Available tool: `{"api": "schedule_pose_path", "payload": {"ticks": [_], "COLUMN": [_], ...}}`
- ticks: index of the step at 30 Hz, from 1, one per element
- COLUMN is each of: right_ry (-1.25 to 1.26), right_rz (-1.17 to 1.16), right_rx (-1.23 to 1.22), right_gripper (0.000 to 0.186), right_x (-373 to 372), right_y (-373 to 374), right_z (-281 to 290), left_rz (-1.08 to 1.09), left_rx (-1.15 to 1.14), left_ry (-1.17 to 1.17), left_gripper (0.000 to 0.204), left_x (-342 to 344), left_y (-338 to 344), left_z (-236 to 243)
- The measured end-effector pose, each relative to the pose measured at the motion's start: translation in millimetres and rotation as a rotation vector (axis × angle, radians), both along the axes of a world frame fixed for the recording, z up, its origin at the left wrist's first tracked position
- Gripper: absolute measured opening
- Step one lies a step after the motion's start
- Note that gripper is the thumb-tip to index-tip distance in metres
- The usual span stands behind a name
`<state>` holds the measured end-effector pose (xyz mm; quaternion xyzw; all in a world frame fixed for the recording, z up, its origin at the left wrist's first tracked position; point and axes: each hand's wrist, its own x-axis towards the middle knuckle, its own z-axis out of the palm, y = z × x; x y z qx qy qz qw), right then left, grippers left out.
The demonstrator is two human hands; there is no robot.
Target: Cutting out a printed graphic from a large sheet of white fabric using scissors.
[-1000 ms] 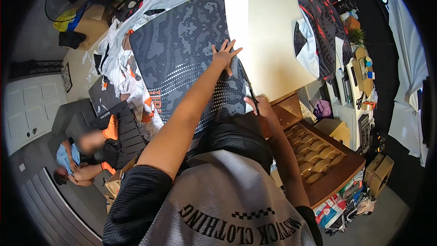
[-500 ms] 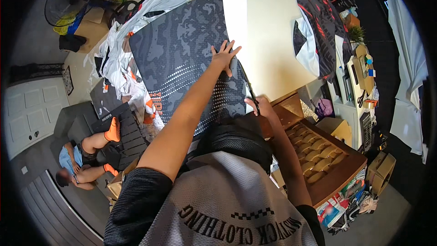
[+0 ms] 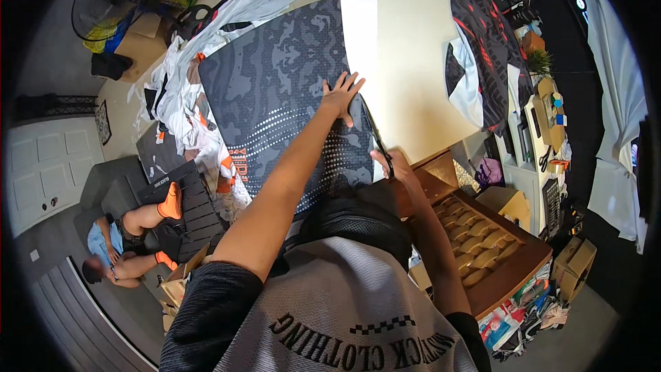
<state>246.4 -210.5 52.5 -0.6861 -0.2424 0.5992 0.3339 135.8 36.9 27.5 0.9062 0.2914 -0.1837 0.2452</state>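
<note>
A dark grey camouflage-patterned fabric (image 3: 275, 72) with white dotted bands lies spread on the table. Along its right side runs a plain white margin (image 3: 359, 34). My left hand (image 3: 340, 100) presses flat on the fabric near that edge, fingers spread wide. Scissors (image 3: 374, 132) are gripped in my right hand (image 3: 397, 165) at the near edge of the table. Their long dark blades point away from me along the line between the patterned fabric and the white margin. Whether the blade tips are parted is hard to make out.
The cream tabletop (image 3: 420, 69) shows right of the fabric, with a black-and-red printed garment (image 3: 485, 48) at its far right. White and orange scraps (image 3: 196, 114) pile up on the left. A wooden chair (image 3: 509, 265) stands close by my right arm. A person (image 3: 113, 244) sits at the left.
The whole view has shifted slightly, so the table sits a little lower. My left hand stays spread on the fabric, and my right hand keeps its grip on the scissors.
</note>
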Motion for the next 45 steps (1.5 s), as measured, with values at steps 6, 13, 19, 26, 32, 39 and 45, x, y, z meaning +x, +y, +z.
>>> {"api": "schedule_pose_path", "payload": {"ticks": [6,13,19,26,32,39,45], "right_ry": [0.013,-0.068,-0.125,-0.172,-0.129,-0.210,-0.238], "right_rz": [0.020,0.058,0.076,0.080,0.069,0.081,0.074], "right_rx": [-0.040,-0.017,0.003,0.027,0.045,0.160,0.160], "right_gripper": [0.045,0.045,0.047,0.052,0.052,0.058,0.063], "right_x": [6.7,5.6,7.2,2.8,1.5,0.5,0.8], "right_y": [6.0,7.5,6.8,4.5,3.9,-1.7,-4.5], "right_z": [4.2,-1.7,-1.9,-0.4,-2.7,-4.1,-12.5], "left_rz": [0.019,-0.012,-0.020,-0.014,-0.016,-0.026,-0.055], "left_rx": [-0.008,0.046,0.053,0.046,0.064,0.065,0.119], "left_ry": [-0.020,0.020,0.013,0.017,-0.006,-0.006,-0.052], "left_gripper": [0.148,0.150,0.149,0.148,0.147,0.147,0.154], "left_x": [-1.2,-2.5,-1.3,-1.7,-3.3,-2.4,-3.5], "left_y": [0.1,1.0,1.6,0.4,-0.5,-1.8,3.2], "left_z": [-2.6,-2.0,1.0,0.2,1.4,-2.1,-17.7]}}
